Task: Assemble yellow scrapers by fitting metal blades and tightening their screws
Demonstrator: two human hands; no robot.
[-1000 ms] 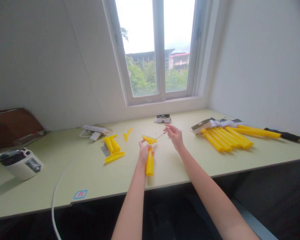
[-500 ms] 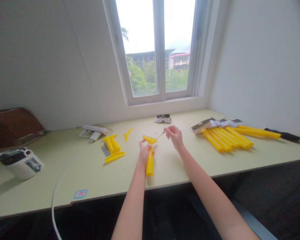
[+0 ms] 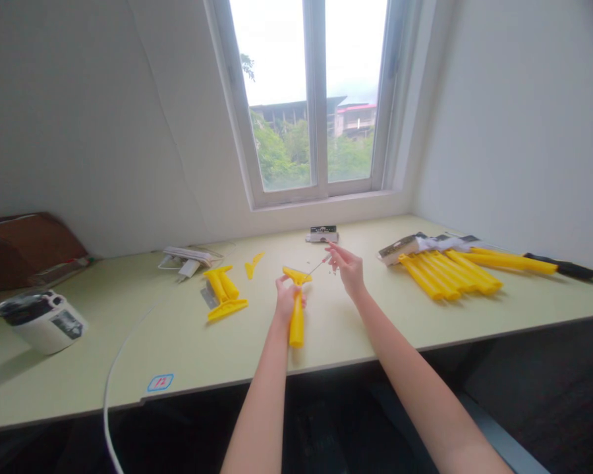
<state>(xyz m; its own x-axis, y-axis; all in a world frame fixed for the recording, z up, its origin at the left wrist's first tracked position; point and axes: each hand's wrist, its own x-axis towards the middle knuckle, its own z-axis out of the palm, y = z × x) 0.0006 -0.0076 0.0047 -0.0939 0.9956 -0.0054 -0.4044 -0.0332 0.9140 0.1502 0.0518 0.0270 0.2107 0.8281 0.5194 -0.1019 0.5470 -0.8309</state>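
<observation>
My left hand (image 3: 287, 299) is closed round the neck of a yellow scraper (image 3: 297, 326), whose handle points toward me and whose wide head faces away. Between the fingertips of my right hand (image 3: 346, 266) is a thin screwdriver (image 3: 319, 264). Its shaft slants down to the left, and the tip meets the scraper near the head; the exact contact is too small to make out. Left of my hands lie more yellow scraper parts (image 3: 223, 289) with a grey blade beside them. A small yellow piece (image 3: 254, 264) rests farther back.
Several yellow-handled scrapers (image 3: 449, 276) lie in a row at the right, near a black-handled tool (image 3: 563, 266). A small box (image 3: 323, 234) stands below the window. At the left are a power strip (image 3: 185, 260), a white mug-like container (image 3: 44, 322) and a white cable (image 3: 109, 388).
The fingers of my right hand have shifted slightly on the screwdriver, with the index finger raised more. My left hand and the scraper stay nearly in place.
</observation>
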